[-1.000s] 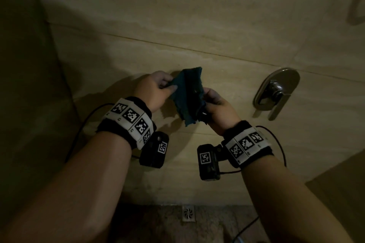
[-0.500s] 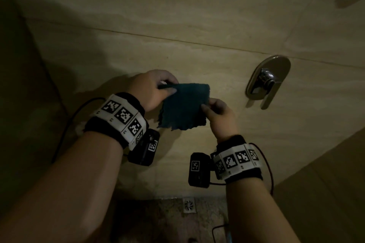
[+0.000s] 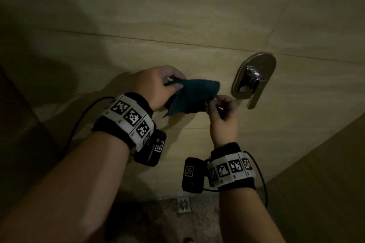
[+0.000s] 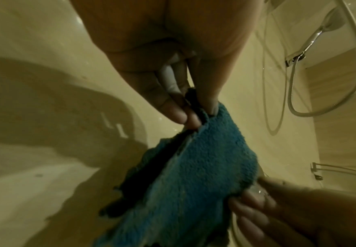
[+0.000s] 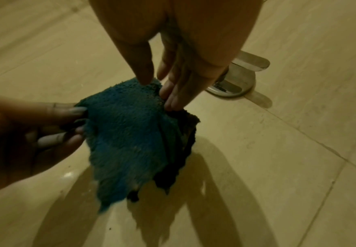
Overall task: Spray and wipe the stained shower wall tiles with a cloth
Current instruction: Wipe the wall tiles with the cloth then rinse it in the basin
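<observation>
Faucet handle [image 3: 254, 79] beside right hand [image 3: 223, 116]

Head view downward; wrist views close, opposed.

Dim beige tiled wall [image 3: 177, 16], chrome mixer [image 3: 253, 77], perhaps floor drain [image 3: 184, 204].

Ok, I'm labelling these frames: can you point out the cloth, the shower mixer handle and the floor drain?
cloth [image 3: 194, 94], head view, middle of the teal face.
shower mixer handle [image 3: 254, 92], head view, on the lever.
floor drain [image 3: 184, 204], head view, grate centre.
</observation>
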Motion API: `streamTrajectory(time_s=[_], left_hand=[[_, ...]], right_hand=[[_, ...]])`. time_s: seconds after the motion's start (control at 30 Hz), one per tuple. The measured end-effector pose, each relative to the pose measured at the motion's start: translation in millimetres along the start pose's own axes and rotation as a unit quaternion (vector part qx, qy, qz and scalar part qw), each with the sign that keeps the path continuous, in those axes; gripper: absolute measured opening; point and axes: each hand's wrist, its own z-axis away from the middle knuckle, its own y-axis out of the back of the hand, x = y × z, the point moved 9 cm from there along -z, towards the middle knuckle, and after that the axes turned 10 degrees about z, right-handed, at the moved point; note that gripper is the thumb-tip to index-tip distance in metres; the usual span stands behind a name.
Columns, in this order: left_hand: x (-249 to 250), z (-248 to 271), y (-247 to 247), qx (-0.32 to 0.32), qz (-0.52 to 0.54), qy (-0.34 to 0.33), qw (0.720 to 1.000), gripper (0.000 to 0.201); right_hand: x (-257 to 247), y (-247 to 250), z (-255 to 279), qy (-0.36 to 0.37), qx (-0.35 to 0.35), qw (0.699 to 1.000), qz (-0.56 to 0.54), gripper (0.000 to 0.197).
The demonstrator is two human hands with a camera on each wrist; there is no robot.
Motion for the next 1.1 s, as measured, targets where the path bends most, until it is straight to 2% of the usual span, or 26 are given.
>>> streamTrajectory(time_s=[0.1,0.17,0.23,0.4,0.5,0.57,0.63,0.7,0.77,0.83,0.97,1.1], left_hand=[[8,-15,-11,0.016,-0.014,-0.014,1.000,0.018],[13,-25,-17,0.025,-0.029,-0.016,0.999,0.019],[18,-36,-20,0.032,-0.063,-0.020,0.997,0.019],[28,-56,-20,0.015,-0.131,-0.024,0.991,0.019],[28,-56,-13,0.008,-0.136,-0.038,0.990,0.020],[29,-53,-2,0.032,-0.134,-0.075,0.988,0.021],[23,-46,15,0.080,-0.181,-0.086,0.976,0.024],[17,-33,36,0.157,-0.275,-0.106,0.942,0.033],[13,-15,52,0.240,-0.363,-0.131,0.891,0.051],[7,-3,61,0.283,-0.404,-0.107,0.863,0.071],[-12,-6,61,0.254,-0.405,-0.012,0.878,0.100],[-35,-8,63,0.254,-0.377,0.050,0.889,0.108]], right_hand=[[-10,-2,-8,0.063,-0.033,0.997,-0.019,0.036],[-16,-10,-10,0.139,-0.068,0.987,0.042,0.033],[-16,-21,-11,0.215,-0.089,0.960,0.155,0.042],[-18,-47,-20,0.307,-0.082,0.888,0.331,0.059],[-15,-63,-31,0.293,-0.080,0.875,0.377,0.061],[-6,-73,-36,0.265,-0.097,0.867,0.410,0.063],[-1,-78,-39,0.257,-0.082,0.860,0.433,0.064],[0,-82,-41,0.254,-0.059,0.861,0.437,0.067],[-1,-84,-42,0.248,-0.041,0.862,0.441,0.064],[-8,-83,-44,0.257,-0.025,0.860,0.439,0.059],[-26,-79,-51,0.282,-0.006,0.846,0.453,0.062],[-51,-72,-60,0.295,-0.019,0.842,0.451,0.063]])
